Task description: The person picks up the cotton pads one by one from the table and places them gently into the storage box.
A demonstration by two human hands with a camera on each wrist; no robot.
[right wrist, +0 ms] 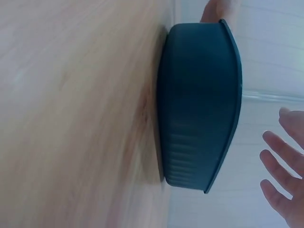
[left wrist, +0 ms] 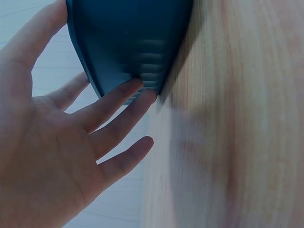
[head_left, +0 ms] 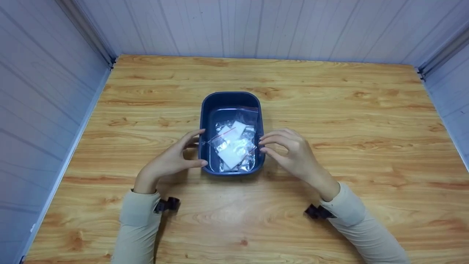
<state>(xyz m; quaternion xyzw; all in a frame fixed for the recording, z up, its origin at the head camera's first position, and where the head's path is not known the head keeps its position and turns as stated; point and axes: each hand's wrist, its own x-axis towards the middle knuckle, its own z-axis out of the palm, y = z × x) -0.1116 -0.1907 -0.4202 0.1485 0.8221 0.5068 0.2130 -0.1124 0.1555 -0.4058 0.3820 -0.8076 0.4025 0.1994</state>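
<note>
A dark blue plastic bin [head_left: 232,173] with rounded corners stands on the table. Inside lie clear zip bags [head_left: 238,145] with red seal lines and white flat pieces in them; how many overlap is hard to tell. My left hand [head_left: 170,159] is spread along the bin's left side. Its thumb and index fingertips reach the rim, while the middle and ring fingers [left wrist: 126,90] touch the outer wall. On the other side, my right hand [head_left: 293,150] hovers by the right rim with loosely bent fingers. The right wrist view shows these fingers [right wrist: 280,152] apart from the bin, holding nothing.
The wood-grain table [head_left: 366,121] extends around the bin on all sides. Pale panelled walls [head_left: 238,29] enclose it at the back, left and right. A dark wrist camera [head_left: 169,204] sticks out from the left cuff, another camera [head_left: 318,212] from the right cuff.
</note>
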